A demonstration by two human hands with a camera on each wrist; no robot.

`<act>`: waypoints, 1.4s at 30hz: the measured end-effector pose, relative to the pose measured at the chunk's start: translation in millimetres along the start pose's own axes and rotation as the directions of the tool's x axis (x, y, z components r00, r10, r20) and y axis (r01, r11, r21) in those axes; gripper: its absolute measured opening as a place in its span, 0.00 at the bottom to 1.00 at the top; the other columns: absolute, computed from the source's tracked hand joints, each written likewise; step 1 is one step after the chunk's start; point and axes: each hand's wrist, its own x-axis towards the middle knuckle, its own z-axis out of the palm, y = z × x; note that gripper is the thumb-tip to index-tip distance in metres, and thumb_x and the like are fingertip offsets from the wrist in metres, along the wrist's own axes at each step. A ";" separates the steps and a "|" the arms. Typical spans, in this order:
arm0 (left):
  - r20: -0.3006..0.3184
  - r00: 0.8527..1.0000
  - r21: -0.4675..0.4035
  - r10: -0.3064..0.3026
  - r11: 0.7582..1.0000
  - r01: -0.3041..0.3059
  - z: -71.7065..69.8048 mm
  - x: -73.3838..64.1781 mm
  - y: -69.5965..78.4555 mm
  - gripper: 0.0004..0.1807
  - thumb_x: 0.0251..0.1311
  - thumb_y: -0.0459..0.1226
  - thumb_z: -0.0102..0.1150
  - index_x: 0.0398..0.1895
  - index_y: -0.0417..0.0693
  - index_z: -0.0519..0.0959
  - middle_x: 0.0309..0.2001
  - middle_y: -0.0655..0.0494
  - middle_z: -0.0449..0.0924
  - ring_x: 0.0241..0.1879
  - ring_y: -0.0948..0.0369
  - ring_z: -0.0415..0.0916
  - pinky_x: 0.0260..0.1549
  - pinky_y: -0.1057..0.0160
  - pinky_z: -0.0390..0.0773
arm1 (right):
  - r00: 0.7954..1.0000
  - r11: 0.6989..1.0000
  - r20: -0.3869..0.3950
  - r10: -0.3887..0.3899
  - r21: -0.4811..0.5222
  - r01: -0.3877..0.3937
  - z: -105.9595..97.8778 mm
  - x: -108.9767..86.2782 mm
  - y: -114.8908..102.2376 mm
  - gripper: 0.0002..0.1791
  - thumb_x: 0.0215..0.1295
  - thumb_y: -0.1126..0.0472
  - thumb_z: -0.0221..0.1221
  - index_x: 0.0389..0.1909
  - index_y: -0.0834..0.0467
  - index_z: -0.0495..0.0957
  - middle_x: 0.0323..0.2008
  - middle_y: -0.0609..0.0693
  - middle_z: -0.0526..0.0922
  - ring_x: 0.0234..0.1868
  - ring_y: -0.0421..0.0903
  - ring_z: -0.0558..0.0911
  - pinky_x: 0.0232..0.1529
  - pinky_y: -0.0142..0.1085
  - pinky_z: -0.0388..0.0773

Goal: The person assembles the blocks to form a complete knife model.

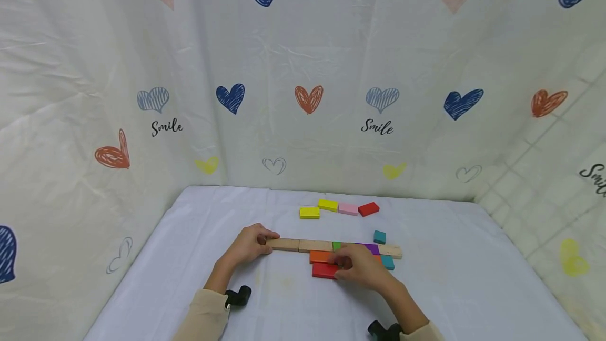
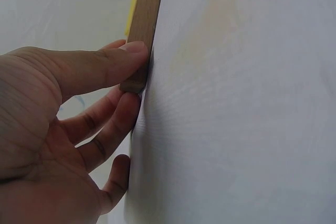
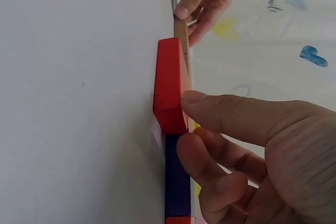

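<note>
L hand (image 1: 251, 242) pinches the end wood block (image 1: 285, 244) at the row's left tip, thumb on one side, fingertips round the back & end. R hand (image 1: 362, 267) is narrow, fingers curled, thumb touching the red block (image 1: 323, 270); can't tell if that's a firm pinch or just a touch. Red block is on the near side of the rows, just beside the orange block (image 1: 320, 257), w/ its right end partly behind that hand in the head view.

To do this bit well, imo: L hand works best as an anchor, so a light, steady pinch w/o shoving sideways; a push could run down the line thru the second wood block (image 1: 314, 246) & green block (image 1: 336, 246). R hand should nudge w/ thumb + fingertip, low & slow, red block's long side parallel to the orange block. Mind the corner near the dark blue block (image 3: 178, 177): can't tell if they touch, so a hard squeeze might knock it. Fingers should come off straight up, b/c a drag could skew things. Cloth (image 1: 265, 309) may ruck, so min. downward pressure. Watch the teal block (image 1: 387, 262) right by the R hand. Yellow blocks (image 1: 310, 213), pink block (image 1: 347, 209) & loose red block (image 1: 369, 209) are well apart at the back, so NBD.
</note>
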 end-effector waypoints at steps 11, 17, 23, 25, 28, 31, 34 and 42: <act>0.002 1.000 0.008 -0.003 1.000 0.003 0.6 0.7 0.4 0.18 0.56 0.30 0.73 0.50 0.57 0.89 0.40 0.58 0.78 0.40 0.59 0.72 0.41 0.59 0.73 | 1.000 1.000 0.011 0.011 -0.025 -0.011 5.3 4.0 4.0 0.12 0.57 0.58 0.74 0.43 0.48 0.88 0.28 0.39 0.77 0.33 0.39 0.74 0.32 0.29 0.72; 0.009 1.000 0.013 -0.013 1.000 0.013 0.2 1.1 0.3 0.18 0.56 0.31 0.73 0.50 0.57 0.89 0.40 0.58 0.78 0.40 0.59 0.72 0.41 0.59 0.73 | 1.000 0.999 -0.004 0.026 -0.038 -0.026 8.0 5.3 3.3 0.12 0.58 0.57 0.74 0.44 0.47 0.89 0.27 0.39 0.77 0.33 0.39 0.74 0.31 0.29 0.72; 0.014 1.000 0.013 -0.024 1.000 0.024 0.3 0.5 1.1 0.19 0.56 0.31 0.73 0.50 0.58 0.89 0.41 0.58 0.78 0.40 0.59 0.72 0.40 0.59 0.73 | 1.000 0.999 -0.009 0.025 -0.039 -0.025 9.3 5.2 3.4 0.11 0.58 0.58 0.74 0.43 0.47 0.88 0.27 0.39 0.77 0.31 0.39 0.74 0.31 0.29 0.72; 0.014 1.000 0.010 -0.025 1.000 0.025 0.2 0.2 1.6 0.19 0.56 0.31 0.73 0.50 0.57 0.89 0.41 0.57 0.78 0.40 0.59 0.72 0.40 0.59 0.74 | 1.000 0.999 -0.009 0.026 -0.037 -0.026 9.4 5.2 3.7 0.11 0.58 0.58 0.74 0.43 0.47 0.88 0.27 0.39 0.77 0.31 0.38 0.74 0.30 0.29 0.72; 0.012 1.000 0.002 -0.026 1.000 0.026 0.1 0.1 2.4 0.18 0.56 0.30 0.73 0.50 0.57 0.89 0.41 0.57 0.78 0.40 0.59 0.72 0.41 0.59 0.74 | 1.000 0.999 -0.008 0.028 -0.031 -0.028 9.5 5.2 3.8 0.12 0.58 0.58 0.74 0.43 0.47 0.88 0.27 0.39 0.77 0.31 0.39 0.74 0.30 0.29 0.72; 0.013 1.000 0.004 -0.027 1.000 0.027 -0.1 0.0 3.2 0.19 0.56 0.30 0.73 0.50 0.57 0.89 0.41 0.57 0.78 0.41 0.59 0.72 0.41 0.59 0.74 | 0.999 0.999 -0.007 0.033 -0.026 -0.033 9.5 5.1 3.7 0.12 0.58 0.58 0.74 0.43 0.47 0.88 0.27 0.39 0.77 0.31 0.39 0.74 0.31 0.29 0.72; 0.015 1.000 0.009 -0.026 1.000 0.026 -0.1 -0.1 3.4 0.19 0.56 0.30 0.73 0.50 0.57 0.89 0.41 0.57 0.78 0.40 0.59 0.72 0.41 0.59 0.73 | 0.999 0.999 -0.006 0.035 -0.020 -0.036 9.6 5.0 3.7 0.11 0.58 0.58 0.74 0.43 0.47 0.88 0.27 0.39 0.77 0.32 0.39 0.74 0.31 0.29 0.72; 0.012 1.000 0.012 -0.024 1.000 0.024 0.9 -0.1 1.4 0.18 0.57 0.31 0.73 0.49 0.58 0.89 0.40 0.58 0.78 0.40 0.59 0.72 0.41 0.59 0.73 | 1.000 1.000 -0.010 0.018 0.004 -0.018 4.6 4.2 5.1 0.10 0.61 0.57 0.72 0.44 0.48 0.88 0.28 0.39 0.78 0.32 0.39 0.75 0.32 0.29 0.74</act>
